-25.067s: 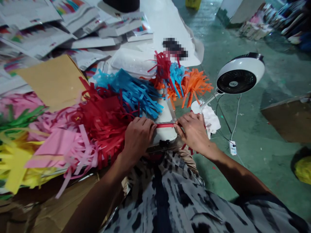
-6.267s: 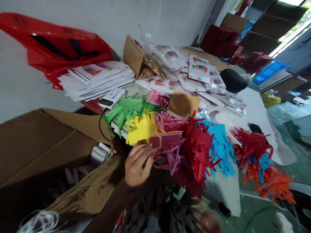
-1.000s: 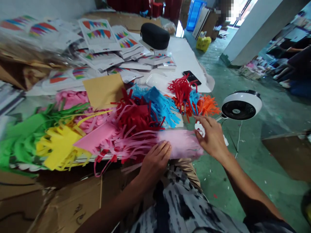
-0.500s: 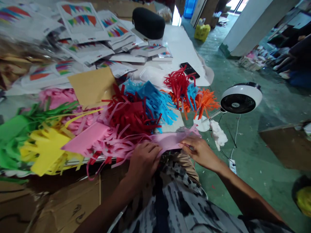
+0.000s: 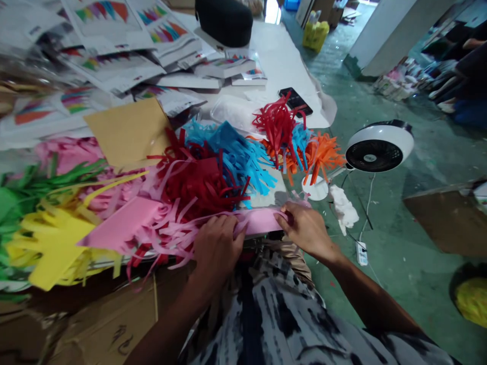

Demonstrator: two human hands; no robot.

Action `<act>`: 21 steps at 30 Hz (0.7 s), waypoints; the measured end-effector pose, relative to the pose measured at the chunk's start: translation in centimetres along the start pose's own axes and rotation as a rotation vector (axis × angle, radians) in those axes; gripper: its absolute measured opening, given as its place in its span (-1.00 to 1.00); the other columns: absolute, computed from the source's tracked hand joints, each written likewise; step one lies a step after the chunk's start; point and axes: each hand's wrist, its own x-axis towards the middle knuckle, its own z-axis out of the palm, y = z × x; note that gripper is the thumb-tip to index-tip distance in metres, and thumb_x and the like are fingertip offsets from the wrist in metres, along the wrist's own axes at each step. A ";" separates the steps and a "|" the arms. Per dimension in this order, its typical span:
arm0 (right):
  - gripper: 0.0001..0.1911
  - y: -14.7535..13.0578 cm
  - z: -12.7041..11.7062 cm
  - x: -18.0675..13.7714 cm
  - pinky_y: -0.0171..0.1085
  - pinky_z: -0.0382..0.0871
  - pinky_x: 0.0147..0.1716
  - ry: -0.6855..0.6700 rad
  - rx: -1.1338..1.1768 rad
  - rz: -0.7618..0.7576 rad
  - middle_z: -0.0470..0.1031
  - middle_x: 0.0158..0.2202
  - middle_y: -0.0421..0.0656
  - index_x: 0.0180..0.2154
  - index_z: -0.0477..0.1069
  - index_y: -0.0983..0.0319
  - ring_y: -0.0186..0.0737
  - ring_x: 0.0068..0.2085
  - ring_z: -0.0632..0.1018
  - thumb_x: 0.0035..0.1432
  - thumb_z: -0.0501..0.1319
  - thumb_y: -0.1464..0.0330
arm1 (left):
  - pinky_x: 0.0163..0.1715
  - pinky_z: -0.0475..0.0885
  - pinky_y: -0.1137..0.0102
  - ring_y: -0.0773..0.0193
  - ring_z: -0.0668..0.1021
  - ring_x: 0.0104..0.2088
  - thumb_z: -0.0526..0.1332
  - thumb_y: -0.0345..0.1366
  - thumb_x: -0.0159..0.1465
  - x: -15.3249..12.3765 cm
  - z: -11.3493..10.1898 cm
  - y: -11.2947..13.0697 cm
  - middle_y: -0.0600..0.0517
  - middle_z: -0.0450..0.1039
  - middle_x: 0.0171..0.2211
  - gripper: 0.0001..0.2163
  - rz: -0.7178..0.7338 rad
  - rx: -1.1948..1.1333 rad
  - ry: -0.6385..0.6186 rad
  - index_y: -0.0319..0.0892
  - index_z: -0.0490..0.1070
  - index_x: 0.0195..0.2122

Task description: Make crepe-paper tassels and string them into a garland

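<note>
A strip of pink fringed paper (image 5: 262, 221) stretches between my two hands at the table's front edge. My left hand (image 5: 217, 242) presses on its left part, fingers curled over the pink fringes. At the other end, my right hand (image 5: 307, 227) pinches the paper between thumb and fingers. Just beyond lie a dark red fringed paper bundle (image 5: 196, 185) and a blue one (image 5: 238, 154). Left of my hands are a folded pink tassel (image 5: 124, 225), a yellow tassel (image 5: 59, 235) and green fringes (image 5: 11, 210).
Behind the tassels are a tan sheet (image 5: 127, 132), printed packets (image 5: 114, 71) and a black case (image 5: 224, 23). A phone (image 5: 294, 101) lies near red (image 5: 276, 124) and orange tassels (image 5: 325, 152). Right of the table stands a fan (image 5: 378, 147); a cardboard box (image 5: 449, 215) is on the floor.
My right hand has shifted slightly inward and up along the pink strip, its fingers now curled over the end. My left hand has slid a little left. The view has tilted slightly.
</note>
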 end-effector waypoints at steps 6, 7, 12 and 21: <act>-0.83 -0.3 0.1 0.2 -0.21 0.20 -0.37 0.011 -0.017 0.009 0.65 -0.26 -0.16 -0.17 0.48 0.13 -0.10 -0.28 0.60 0.40 0.16 0.22 | -0.32 0.29 0.25 0.08 0.54 -0.31 0.26 -0.19 0.39 0.7 0.0 -0.1 -0.01 0.52 -0.42 -0.79 0.014 -0.024 0.042 -0.12 0.42 -0.38; -0.83 -0.3 0.2 0.2 -0.21 0.19 -0.38 0.015 -0.025 0.011 0.65 -0.27 -0.15 -0.18 0.49 0.13 -0.10 -0.29 0.60 0.40 0.17 0.22 | -0.33 0.29 0.25 0.08 0.53 -0.32 0.26 -0.19 0.39 0.7 0.1 -0.1 -0.01 0.52 -0.43 -0.79 0.020 -0.019 0.053 -0.12 0.42 -0.39; -0.79 -0.6 0.1 0.4 -0.20 0.17 -0.41 0.017 -0.084 0.009 0.65 -0.26 -0.13 -0.24 0.48 0.14 -0.08 -0.29 0.59 0.41 0.16 0.21 | -0.33 0.33 0.24 0.08 0.51 -0.34 0.23 -0.21 0.41 0.6 0.2 0.5 -0.04 0.50 -0.40 -0.84 0.040 0.080 0.120 -0.15 0.46 -0.28; -0.81 0.8 -1.3 0.1 -0.21 0.18 -0.43 0.074 -0.137 0.088 0.63 -0.22 -0.08 -0.07 0.49 0.15 -0.05 -0.30 0.59 0.36 0.21 0.23 | 0.45 0.07 -0.05 0.14 0.57 0.12 0.19 -0.44 0.43 1.5 0.1 0.4 0.02 0.62 -0.01 -0.69 0.643 -0.085 0.081 -0.04 0.47 0.15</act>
